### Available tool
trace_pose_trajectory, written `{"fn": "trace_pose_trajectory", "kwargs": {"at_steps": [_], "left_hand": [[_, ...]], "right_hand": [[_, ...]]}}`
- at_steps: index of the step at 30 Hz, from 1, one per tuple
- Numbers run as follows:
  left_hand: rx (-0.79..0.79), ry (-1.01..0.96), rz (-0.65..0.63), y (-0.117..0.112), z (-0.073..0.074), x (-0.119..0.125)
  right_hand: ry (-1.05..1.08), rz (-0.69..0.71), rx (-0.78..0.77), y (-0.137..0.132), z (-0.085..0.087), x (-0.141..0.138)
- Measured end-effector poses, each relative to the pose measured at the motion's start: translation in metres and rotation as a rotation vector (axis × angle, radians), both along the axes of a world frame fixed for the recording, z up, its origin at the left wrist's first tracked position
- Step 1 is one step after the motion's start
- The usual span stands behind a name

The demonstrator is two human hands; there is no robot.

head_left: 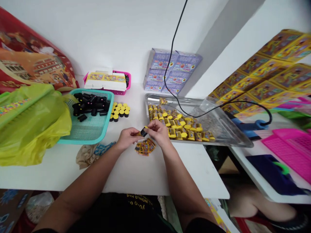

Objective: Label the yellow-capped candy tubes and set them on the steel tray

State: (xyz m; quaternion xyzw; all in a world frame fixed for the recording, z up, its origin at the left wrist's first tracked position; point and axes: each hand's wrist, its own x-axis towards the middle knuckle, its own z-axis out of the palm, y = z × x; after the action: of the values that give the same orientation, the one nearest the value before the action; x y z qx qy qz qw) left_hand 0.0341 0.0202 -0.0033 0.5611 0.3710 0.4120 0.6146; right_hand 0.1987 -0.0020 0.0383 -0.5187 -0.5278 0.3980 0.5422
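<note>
My right hand [157, 132] pinches a small black cylinder [143, 132] with a yellow end, held tilted above the table. Meeting it from the other side, my left hand [129, 136] has thumb and fingers closed on a small yellow printed label [138, 133] against the cylinder; how far it wraps round is hidden. Just below both hands lies a loose pile of yellow and orange printed labels [145, 147]. Several black cylinders with yellow tops [121, 110] stand grouped beyond my left hand. To the right, a metal tray [228, 141] bears many yellow wrapped cylinders [178, 124].
A teal basket [84, 141] holds black cylinders, with a crumpled cloth [86, 155] before it. Yellow-green plastic [31, 129] covers the left. Purple boxes [171, 69] and a pink basket [120, 92] stand behind. A black cable [173, 42] hangs over the tray. Someone's leg [259, 200] shows at right.
</note>
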Motion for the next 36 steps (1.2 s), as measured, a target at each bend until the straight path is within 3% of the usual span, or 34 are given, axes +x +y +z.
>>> {"fn": "trace_pose_trajectory", "kwargs": {"at_steps": [6, 15, 25, 28, 36], "left_hand": [[-0.068, 0.017, -0.032, -0.002, 0.004, -0.001], [-0.164, -0.127, -0.046, -0.003, 0.006, -0.002], [-0.390, -0.370, -0.052, -0.002, 0.006, -0.002], [-0.391, -0.372, -0.055, -0.001, 0.009, -0.003], [-0.416, -0.385, -0.102, -0.002, 0.009, -0.002]], "right_hand": [[0.003, -0.032, 0.098, -0.003, -0.003, -0.007], [-0.016, -0.082, 0.198, -0.010, -0.005, -0.017], [-0.021, 0.090, 0.062, -0.004, -0.015, -0.015], [-0.091, 0.090, 0.074, -0.005, -0.016, -0.016], [0.007, 0.087, 0.101, -0.005, -0.016, -0.011]]}}
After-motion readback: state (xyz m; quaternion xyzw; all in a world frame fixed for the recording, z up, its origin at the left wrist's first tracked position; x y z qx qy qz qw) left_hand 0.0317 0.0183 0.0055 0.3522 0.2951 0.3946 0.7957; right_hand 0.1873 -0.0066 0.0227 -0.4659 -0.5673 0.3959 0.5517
